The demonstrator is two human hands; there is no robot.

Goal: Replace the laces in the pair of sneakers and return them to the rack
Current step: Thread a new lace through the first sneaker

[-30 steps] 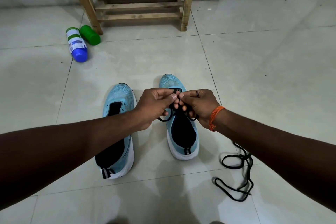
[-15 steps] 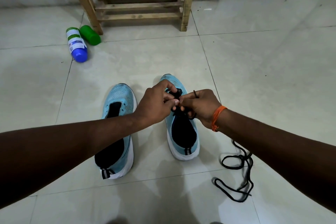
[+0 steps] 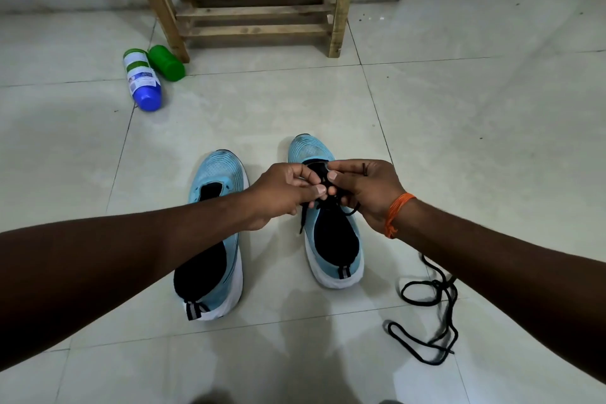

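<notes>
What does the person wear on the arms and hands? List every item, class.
No sleeves or gloves show anywhere. The right hand has an orange band of thread strands round its wrist. The left hand and its wrist wear nothing.

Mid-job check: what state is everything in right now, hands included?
Left light-blue sneaker: upright on floor, no lace visible.
Right light-blue sneaker: upright, under both hands.
Thin black lace: pinched by left hand and right hand.
Loose black lace: tangled on floor, untouched.
White blue-capped bottle: lying on side.
Green bottle: lying on side.
Wooden rack: standing upright.
</notes>
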